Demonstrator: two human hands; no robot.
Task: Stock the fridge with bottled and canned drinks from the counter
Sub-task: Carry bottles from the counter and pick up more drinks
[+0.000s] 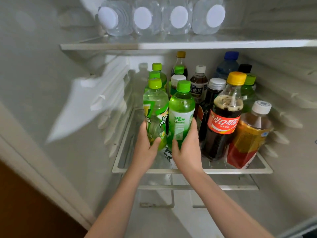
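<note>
Both my hands reach into the open fridge over the middle glass shelf (214, 170). My left hand (145, 148) grips the lower part of a pale green tea bottle (155, 107) with a lime cap. My right hand (187, 150) grips a bright green drink bottle (181, 110) with a green cap. The two bottles stand upright side by side at the shelf's front left, touching each other. To their right stand a cola bottle (224, 117) with a yellow cap and an amber tea bottle (250, 134), leaning slightly.
Behind them the shelf holds several more bottles: green ones (157, 73), a dark oolong tea (199, 83) and a blue-capped water bottle (229, 64). On the upper shelf (171, 45) several water bottles (144, 18) lie with white caps facing out. The shelf's left strip (127, 138) is bare.
</note>
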